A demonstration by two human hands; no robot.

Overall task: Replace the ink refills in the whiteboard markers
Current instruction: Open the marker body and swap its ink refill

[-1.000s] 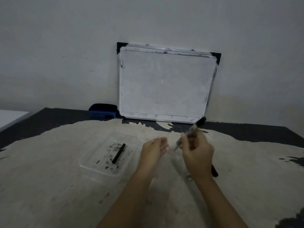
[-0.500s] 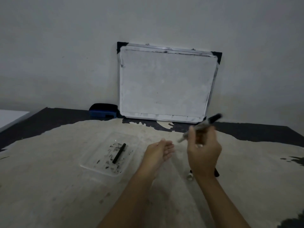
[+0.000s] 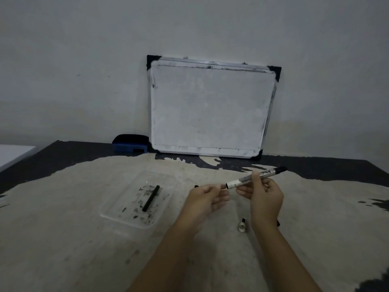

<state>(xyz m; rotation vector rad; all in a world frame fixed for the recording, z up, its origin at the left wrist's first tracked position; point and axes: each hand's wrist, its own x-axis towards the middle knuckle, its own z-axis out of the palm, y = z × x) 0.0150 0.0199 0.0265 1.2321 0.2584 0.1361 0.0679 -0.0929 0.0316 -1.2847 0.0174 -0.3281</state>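
Your right hand [image 3: 263,194] pinches the marker barrel [image 3: 252,178] mid-length, open end toward your left hand [image 3: 207,199], whose fingers curl loosely at that mouth; can't tell if they hold a refill. Keep barrel level w/ the opening steady, feed straight in. Spent refill [image 3: 151,198] lies in the clear tray [image 3: 117,216]; nib piece [image 3: 241,226] waits on the bench [image 3: 63,239].

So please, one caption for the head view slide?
Right hand holds a marker; left hand reaches its open end beside a stained tray.
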